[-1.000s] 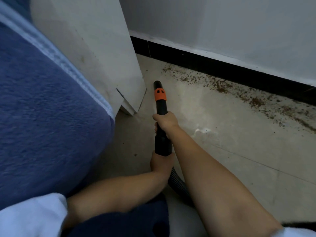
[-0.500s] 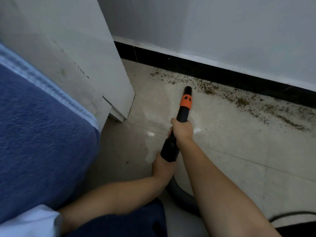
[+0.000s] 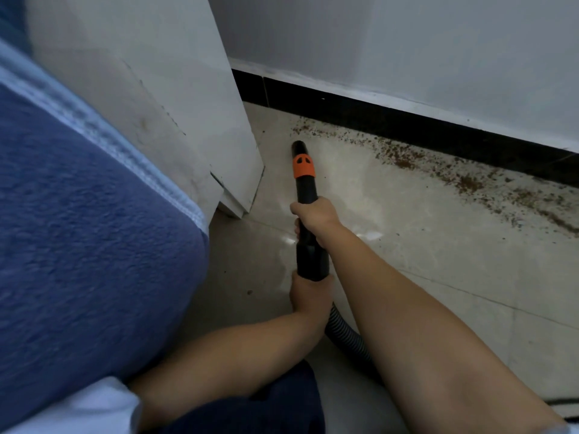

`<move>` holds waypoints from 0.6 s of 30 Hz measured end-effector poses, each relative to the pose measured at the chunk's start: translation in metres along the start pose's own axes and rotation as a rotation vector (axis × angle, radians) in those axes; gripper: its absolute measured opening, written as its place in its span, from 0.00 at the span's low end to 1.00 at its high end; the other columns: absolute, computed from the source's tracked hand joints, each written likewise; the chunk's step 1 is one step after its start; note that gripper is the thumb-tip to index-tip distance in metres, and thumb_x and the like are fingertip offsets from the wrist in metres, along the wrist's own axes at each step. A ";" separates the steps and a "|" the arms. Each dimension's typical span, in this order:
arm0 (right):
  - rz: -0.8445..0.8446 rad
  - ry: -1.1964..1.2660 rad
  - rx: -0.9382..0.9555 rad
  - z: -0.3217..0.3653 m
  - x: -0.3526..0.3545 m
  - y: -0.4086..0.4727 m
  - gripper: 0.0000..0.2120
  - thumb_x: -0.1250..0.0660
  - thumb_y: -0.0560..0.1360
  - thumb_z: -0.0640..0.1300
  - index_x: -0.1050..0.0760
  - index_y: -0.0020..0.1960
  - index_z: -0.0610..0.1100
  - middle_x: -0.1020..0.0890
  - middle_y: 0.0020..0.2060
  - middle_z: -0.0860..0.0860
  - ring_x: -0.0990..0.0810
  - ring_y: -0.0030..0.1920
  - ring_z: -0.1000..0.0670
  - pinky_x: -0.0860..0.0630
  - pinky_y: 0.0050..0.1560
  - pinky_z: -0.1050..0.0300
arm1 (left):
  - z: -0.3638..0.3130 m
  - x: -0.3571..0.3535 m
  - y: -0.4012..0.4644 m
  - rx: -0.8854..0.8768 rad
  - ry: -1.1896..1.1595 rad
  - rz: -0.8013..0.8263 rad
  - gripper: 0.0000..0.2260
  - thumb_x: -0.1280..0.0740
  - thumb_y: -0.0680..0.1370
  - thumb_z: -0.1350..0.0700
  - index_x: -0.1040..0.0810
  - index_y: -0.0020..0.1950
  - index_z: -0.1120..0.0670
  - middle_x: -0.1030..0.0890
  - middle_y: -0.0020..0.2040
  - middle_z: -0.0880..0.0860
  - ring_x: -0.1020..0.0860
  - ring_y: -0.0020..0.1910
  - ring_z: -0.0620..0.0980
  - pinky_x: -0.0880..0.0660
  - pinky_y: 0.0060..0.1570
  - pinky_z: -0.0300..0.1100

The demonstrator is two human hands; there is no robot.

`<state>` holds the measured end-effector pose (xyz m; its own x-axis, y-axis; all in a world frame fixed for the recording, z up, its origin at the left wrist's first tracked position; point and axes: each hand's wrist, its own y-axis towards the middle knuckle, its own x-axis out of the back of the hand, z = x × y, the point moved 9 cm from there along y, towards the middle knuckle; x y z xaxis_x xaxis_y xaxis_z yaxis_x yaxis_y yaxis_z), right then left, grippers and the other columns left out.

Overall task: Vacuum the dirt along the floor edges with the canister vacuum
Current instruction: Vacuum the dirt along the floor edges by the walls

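Note:
A black vacuum wand with an orange band [image 3: 303,170] points away from me, its tip low over the pale tiled floor beside the white cabinet corner. My right hand [image 3: 315,214] grips the wand's middle. My left hand [image 3: 310,296] grips its rear end where the ribbed grey hose [image 3: 346,335] joins. Brown dirt crumbs [image 3: 407,158] lie in a strip along the black skirting [image 3: 360,115], to the right of the wand's tip and apart from it.
A white cabinet or board [image 3: 194,120] stands at the left with a chipped lower corner. A blue blanket-covered bed [image 3: 78,230] fills the left side. The white wall [image 3: 407,42] rises behind the skirting. A dark cord [image 3: 564,402] lies at bottom right.
The wand's tip has swung left, away from the dirt strip by the skirting, back toward the cabinet corner. Both hands keep their grip.

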<state>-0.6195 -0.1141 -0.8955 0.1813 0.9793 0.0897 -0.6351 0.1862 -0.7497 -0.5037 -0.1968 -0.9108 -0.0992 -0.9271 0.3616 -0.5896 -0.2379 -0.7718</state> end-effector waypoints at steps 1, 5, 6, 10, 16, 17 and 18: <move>0.015 -0.002 -0.001 0.003 -0.004 0.001 0.06 0.34 0.72 0.37 0.32 0.42 0.41 0.26 0.28 0.44 0.28 0.25 0.47 0.27 0.29 0.56 | -0.002 0.003 0.001 -0.005 -0.014 -0.016 0.14 0.34 0.76 0.58 0.26 0.60 0.59 0.20 0.56 0.55 0.23 0.52 0.53 0.33 0.44 0.37; 0.004 0.050 -0.007 0.008 -0.006 0.005 0.05 0.35 0.73 0.37 0.32 0.43 0.41 0.26 0.29 0.44 0.28 0.25 0.47 0.27 0.29 0.56 | -0.009 0.011 0.008 -0.013 -0.035 -0.056 0.14 0.33 0.74 0.59 0.25 0.59 0.58 0.19 0.54 0.55 0.21 0.53 0.55 0.31 0.45 0.39; -0.016 0.078 -0.009 0.007 -0.002 0.006 0.05 0.35 0.73 0.38 0.31 0.45 0.40 0.26 0.29 0.45 0.28 0.26 0.48 0.27 0.29 0.56 | -0.010 0.011 0.008 -0.019 -0.027 -0.051 0.15 0.33 0.74 0.59 0.25 0.60 0.58 0.20 0.55 0.55 0.22 0.53 0.55 0.30 0.45 0.39; -0.137 0.172 -0.011 -0.005 0.024 0.007 0.05 0.35 0.73 0.39 0.31 0.46 0.41 0.26 0.28 0.46 0.28 0.25 0.48 0.27 0.30 0.55 | -0.010 0.006 0.006 -0.027 0.044 -0.005 0.16 0.32 0.74 0.60 0.28 0.61 0.58 0.22 0.53 0.55 0.24 0.47 0.53 0.31 0.44 0.39; -0.341 0.297 -0.025 -0.022 0.067 0.002 0.07 0.35 0.73 0.38 0.31 0.49 0.39 0.27 0.28 0.46 0.28 0.24 0.49 0.28 0.27 0.58 | -0.020 -0.011 0.005 -0.082 0.198 0.117 0.18 0.32 0.74 0.60 0.27 0.63 0.58 0.21 0.57 0.56 0.23 0.55 0.55 0.31 0.45 0.38; -0.361 0.308 -0.028 -0.022 0.072 0.002 0.07 0.35 0.73 0.38 0.31 0.49 0.39 0.27 0.28 0.46 0.28 0.24 0.49 0.27 0.27 0.58 | -0.022 -0.014 0.006 -0.091 0.206 0.137 0.18 0.32 0.74 0.60 0.28 0.63 0.58 0.21 0.58 0.56 0.23 0.56 0.55 0.30 0.46 0.38; -0.372 0.313 -0.030 -0.022 0.075 0.002 0.07 0.36 0.73 0.38 0.31 0.49 0.39 0.27 0.28 0.46 0.28 0.24 0.49 0.27 0.27 0.58 | -0.025 -0.015 0.006 -0.098 0.200 0.152 0.19 0.33 0.74 0.61 0.28 0.64 0.58 0.21 0.58 0.57 0.23 0.56 0.55 0.29 0.47 0.39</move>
<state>-0.5910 -0.0414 -0.9048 0.6117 0.7753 0.1569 -0.4634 0.5120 -0.7232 -0.5258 -0.1767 -0.9080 -0.3432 -0.8722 0.3486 -0.6299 -0.0616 -0.7742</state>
